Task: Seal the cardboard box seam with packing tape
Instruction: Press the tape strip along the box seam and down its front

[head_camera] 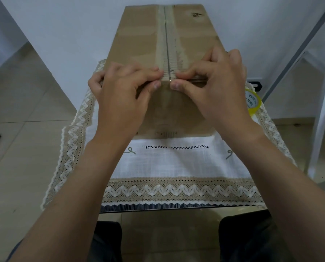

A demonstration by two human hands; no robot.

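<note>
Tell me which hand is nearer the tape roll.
The right hand; the yellow tape roll lies just beyond its wrist, while the left hand is across the seam.

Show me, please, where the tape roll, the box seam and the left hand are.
tape roll (253, 100): head view, on its yellow core face.
box seam (166, 44): head view, midway along the centre slit.
left hand (124, 87): head view, on its back.
</note>
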